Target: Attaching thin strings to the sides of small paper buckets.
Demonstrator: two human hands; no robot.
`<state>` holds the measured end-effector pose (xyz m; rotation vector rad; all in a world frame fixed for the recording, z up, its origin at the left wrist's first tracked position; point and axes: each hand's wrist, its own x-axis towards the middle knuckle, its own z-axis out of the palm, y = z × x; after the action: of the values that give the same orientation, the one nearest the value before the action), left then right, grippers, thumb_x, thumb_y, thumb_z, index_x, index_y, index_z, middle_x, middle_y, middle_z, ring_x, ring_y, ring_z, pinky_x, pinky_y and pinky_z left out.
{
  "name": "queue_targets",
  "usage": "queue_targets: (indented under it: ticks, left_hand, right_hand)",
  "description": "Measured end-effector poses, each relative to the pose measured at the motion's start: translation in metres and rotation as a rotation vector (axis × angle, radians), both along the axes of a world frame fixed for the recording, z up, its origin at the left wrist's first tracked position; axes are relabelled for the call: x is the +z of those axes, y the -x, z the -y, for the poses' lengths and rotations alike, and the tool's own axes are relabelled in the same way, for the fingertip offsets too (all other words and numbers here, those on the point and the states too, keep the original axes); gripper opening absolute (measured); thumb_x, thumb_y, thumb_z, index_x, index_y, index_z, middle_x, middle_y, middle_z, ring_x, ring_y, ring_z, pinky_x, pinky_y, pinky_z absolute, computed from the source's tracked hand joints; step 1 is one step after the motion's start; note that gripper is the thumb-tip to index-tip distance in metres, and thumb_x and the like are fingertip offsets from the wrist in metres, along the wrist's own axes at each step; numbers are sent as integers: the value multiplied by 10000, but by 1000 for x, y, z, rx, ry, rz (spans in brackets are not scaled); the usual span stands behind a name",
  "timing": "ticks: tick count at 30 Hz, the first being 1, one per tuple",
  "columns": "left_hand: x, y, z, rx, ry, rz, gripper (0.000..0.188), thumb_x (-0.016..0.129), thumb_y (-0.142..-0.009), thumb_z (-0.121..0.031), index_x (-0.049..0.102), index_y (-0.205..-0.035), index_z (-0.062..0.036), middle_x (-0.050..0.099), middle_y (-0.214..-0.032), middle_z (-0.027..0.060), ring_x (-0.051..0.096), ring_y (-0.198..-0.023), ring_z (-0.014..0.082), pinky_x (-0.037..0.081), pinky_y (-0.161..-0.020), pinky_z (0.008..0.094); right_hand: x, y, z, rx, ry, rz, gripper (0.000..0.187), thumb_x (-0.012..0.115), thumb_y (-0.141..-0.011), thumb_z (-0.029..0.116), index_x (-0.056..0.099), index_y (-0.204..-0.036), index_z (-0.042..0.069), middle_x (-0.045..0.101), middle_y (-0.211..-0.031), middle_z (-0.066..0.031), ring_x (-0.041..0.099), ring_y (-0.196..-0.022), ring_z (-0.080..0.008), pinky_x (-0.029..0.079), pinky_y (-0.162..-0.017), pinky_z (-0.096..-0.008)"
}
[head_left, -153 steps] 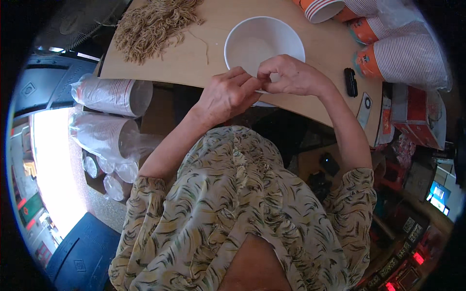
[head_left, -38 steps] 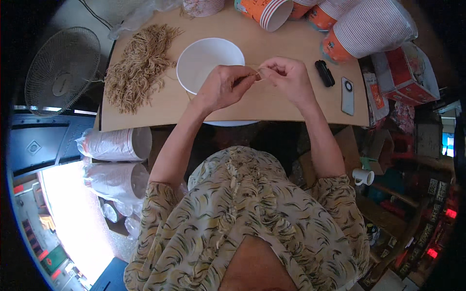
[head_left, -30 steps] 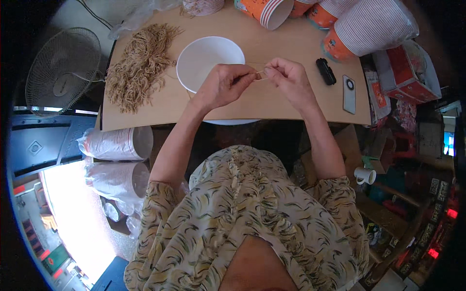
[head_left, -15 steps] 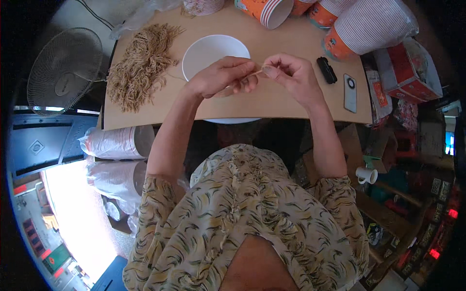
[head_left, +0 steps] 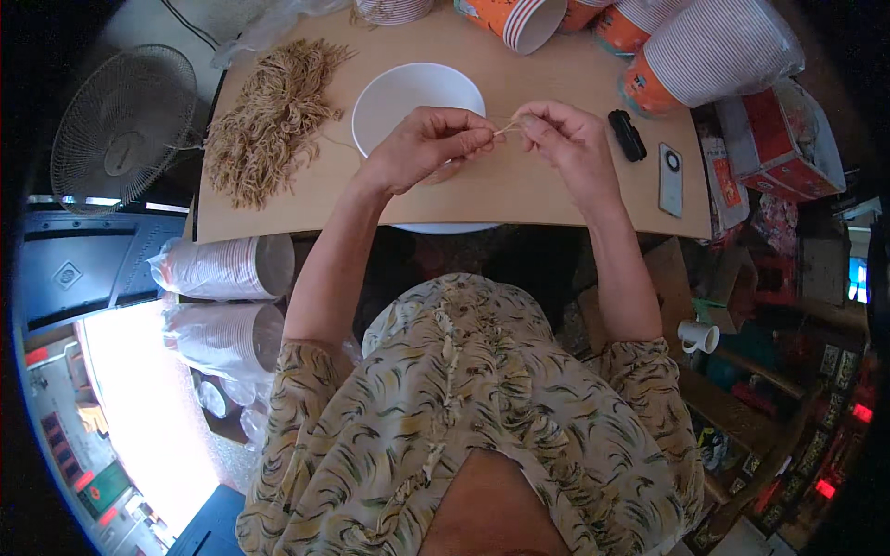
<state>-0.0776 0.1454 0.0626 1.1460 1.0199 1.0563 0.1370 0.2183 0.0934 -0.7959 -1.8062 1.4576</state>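
I am pinching one thin strand between my left hand and my right hand, over the near edge of one white bowl. One heap of strands is lying far left; one phone is lying right.

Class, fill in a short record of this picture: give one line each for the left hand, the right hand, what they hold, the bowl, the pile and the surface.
left hand: left hand over the bowl's near edge, fingers pinched
right hand: right hand beside it, fingers pinched
held: thin tan strand stretched between both hands
bowl: white bowl, upright, looks empty
pile: heap of tan strands, left of the bowl
surface: light wooden table
also there: stacked paper cups at the far right, black phone
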Motion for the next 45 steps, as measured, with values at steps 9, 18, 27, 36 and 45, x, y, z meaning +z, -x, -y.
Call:
queue_targets:
  ticks: [9,18,27,36,45]
  left_hand:
    - [-6,-14,11,239,-265,-176,214,688,-940,-51,694,-1152,-18,729,-917,21,667,-833,85,554,-747,233]
    - [-4,-29,17,431,-518,-377,255,718,-877,2,711,-1127,-45,745,-936,49,711,-848,130,586,-737,275]
    - [-9,-25,18,472,-613,-483,180,742,-860,-14,730,-1040,-23,746,-937,88,719,-807,164,593,-717,292]
    - [-15,-12,13,359,-326,-334,106,738,-896,-63,721,-977,2,734,-896,43,665,-761,95,549,-695,253]
    - [-1,4,0,93,33,69,200,684,-956,-118,667,-1083,35,733,-965,89,670,-837,94,532,-744,218]
  right_hand:
    - [-13,8,2,-36,371,-89,156,668,-943,166,725,-965,22,592,-683,24,461,-544,-25,303,-463,-198]
    - [-19,17,6,-16,449,-104,123,674,-914,132,696,-890,14,563,-645,18,449,-523,-40,283,-450,-209]
    - [-22,18,4,-13,459,-78,103,693,-892,123,695,-887,19,566,-647,22,462,-518,-44,278,-444,-211]
    - [-9,16,-5,-47,498,-74,185,722,-895,166,719,-1016,27,585,-733,36,423,-541,-16,284,-456,-194]
    - [-21,20,-12,-70,317,-145,170,690,-936,156,706,-1039,21,622,-767,21,509,-637,-26,356,-525,-179]
